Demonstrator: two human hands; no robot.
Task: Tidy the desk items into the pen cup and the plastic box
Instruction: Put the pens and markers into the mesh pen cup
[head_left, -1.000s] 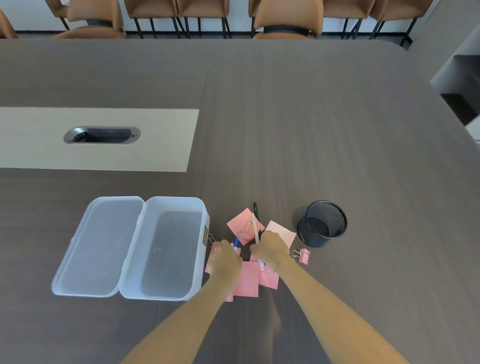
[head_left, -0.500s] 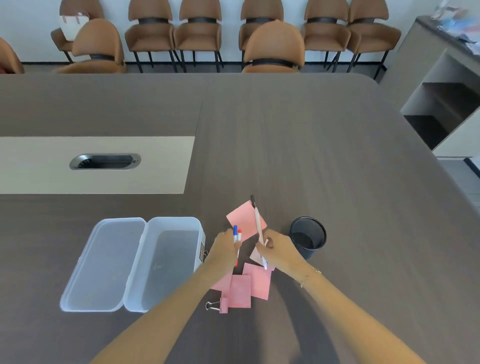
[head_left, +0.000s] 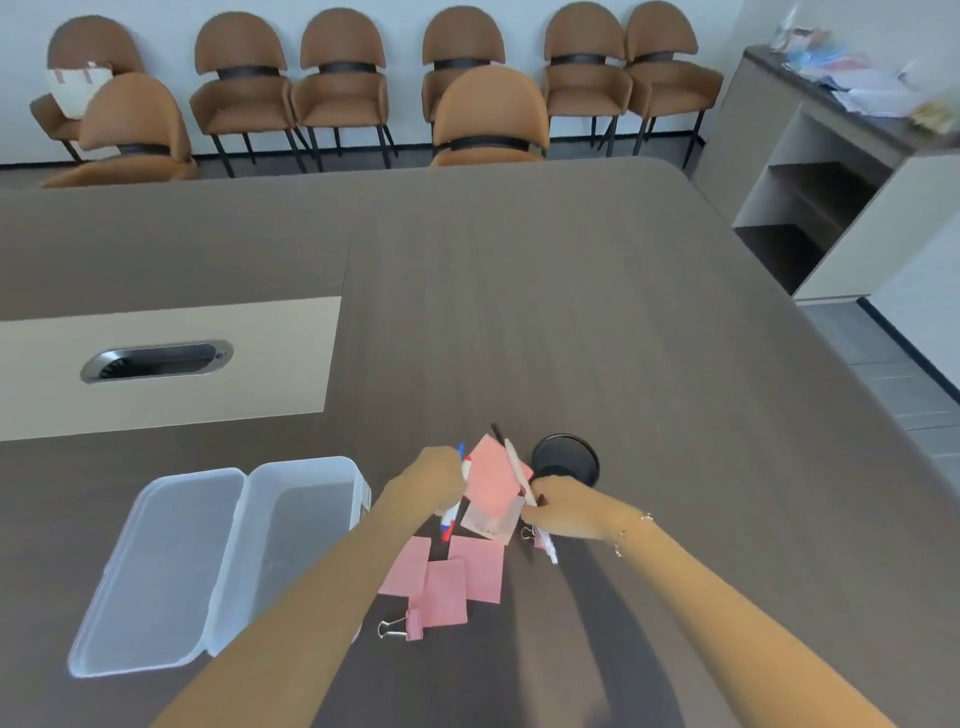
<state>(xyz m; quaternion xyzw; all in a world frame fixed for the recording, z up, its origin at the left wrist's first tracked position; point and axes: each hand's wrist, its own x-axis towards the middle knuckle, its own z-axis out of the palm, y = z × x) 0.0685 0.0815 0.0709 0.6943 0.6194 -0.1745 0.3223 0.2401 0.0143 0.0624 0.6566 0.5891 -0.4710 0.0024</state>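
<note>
My left hand (head_left: 434, 480) grips two pens, one blue-tipped and one red-tipped (head_left: 464, 467), raised just above the pink sticky notes (head_left: 457, 571) scattered on the table. My right hand (head_left: 558, 506) holds a pale pen with a black tip (head_left: 514, 462), close beside the black mesh pen cup (head_left: 566, 460). The clear plastic box (head_left: 306, 525) lies open to the left, its lid (head_left: 156, 571) folded flat. A pink binder clip (head_left: 402, 626) rests at the near edge of the notes. Another clip (head_left: 531, 533) peeks out under my right hand.
A dark wooden table (head_left: 623, 338) carries a beige inlay with a cable slot (head_left: 156, 358) at the left. Brown chairs (head_left: 488, 119) line the far side. A grey shelf unit (head_left: 831, 171) with papers stands at the right.
Both hands have lifted off the notes with their pens. The right hand has moved closer to the pen cup. The view has tilted upward, showing more chairs.
</note>
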